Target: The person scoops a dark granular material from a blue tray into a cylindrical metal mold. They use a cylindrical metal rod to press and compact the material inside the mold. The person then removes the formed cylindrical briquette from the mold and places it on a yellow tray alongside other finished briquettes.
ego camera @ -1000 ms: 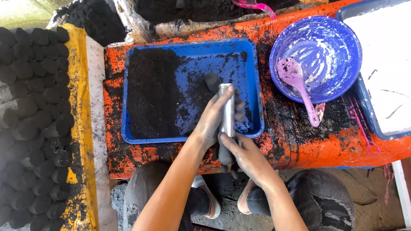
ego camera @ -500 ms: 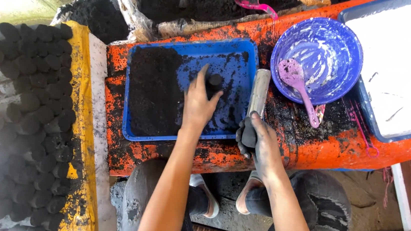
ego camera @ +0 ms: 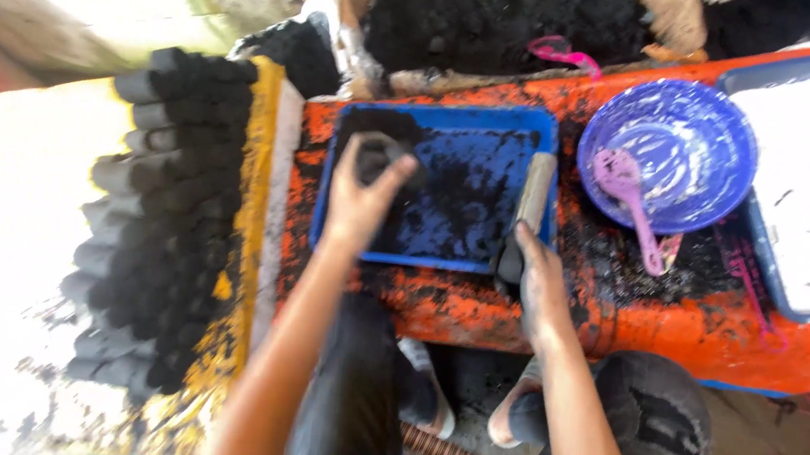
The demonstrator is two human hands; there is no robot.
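Two hands work: left hand apparently grips a black lump over the blue tray, right hand clasps the metal tube at its rim.

Both forearms are bare, without sleeves. The left hand and right hand wear no gloves and are smudged with black dust. Dark, dusty trousers cover both knees.

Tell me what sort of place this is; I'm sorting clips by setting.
Probably a small makeshift briquette-making spot: stacked black cylinders, a blue tray of black powder, and a heap of the same black stuff behind the orange bench.
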